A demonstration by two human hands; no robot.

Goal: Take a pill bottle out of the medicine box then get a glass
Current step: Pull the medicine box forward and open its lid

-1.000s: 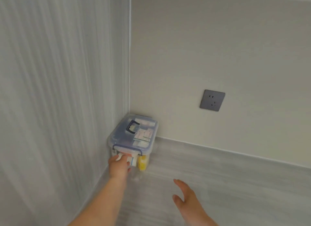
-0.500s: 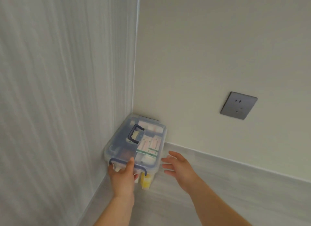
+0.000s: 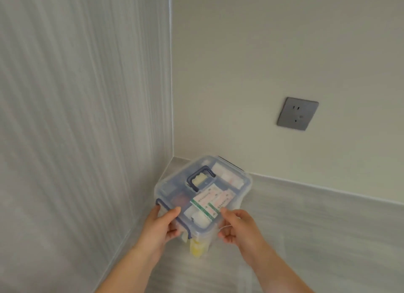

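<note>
A clear plastic medicine box (image 3: 231, 181) with a dark blue carry handle (image 3: 200, 177) and blue side clips sits on the grey counter near the wall corner, lid on. Packets with green and pink print and a yellow item (image 3: 196, 248) show through its walls. My left hand (image 3: 162, 224) grips the box's near left corner, thumb on the lid by the blue clip. My right hand (image 3: 237, 226) holds the near right corner, fingers curled on the wall. No pill bottle can be told apart inside, and no glass is in view.
A striped grey wall panel (image 3: 83, 118) stands close on the left and a pale wall behind. A grey power socket (image 3: 297, 116) is mounted on the back wall at the right. The grey counter (image 3: 317, 227) stretches to the right.
The box has come forward out of the corner toward me. My right hand, which hovered apart from the box, now holds its near right corner.
</note>
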